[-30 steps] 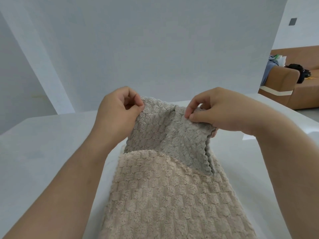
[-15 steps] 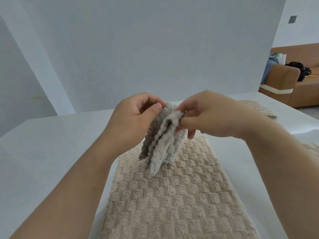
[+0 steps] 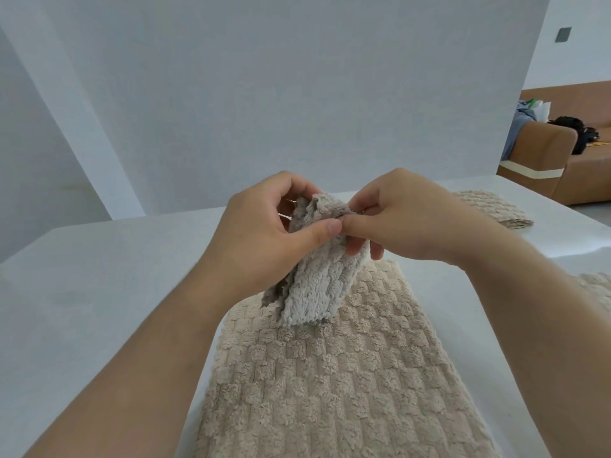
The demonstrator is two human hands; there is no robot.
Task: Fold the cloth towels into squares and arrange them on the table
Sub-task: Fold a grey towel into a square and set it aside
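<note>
Plainly both hands, left hand (image 3: pixel 264 233) and right hand (image 3: pixel 406 219), pinch the top corners of a grey towel (image 3: pixel 317 279) together, its hem brushing the beige towel (image 3: pixel 330 375) spread on the table (image 3: pixel 99 292). Soft, light and floppy, it likely sags unless gripped at corners and edges.

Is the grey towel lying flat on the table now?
No, both hands hold the grey towel bunched up above the beige towel.

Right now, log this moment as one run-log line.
left hand: pinching grey towel | right hand: pinching same towel | towel: bunched, raised over beige towel | folded towel: far right on table
</note>
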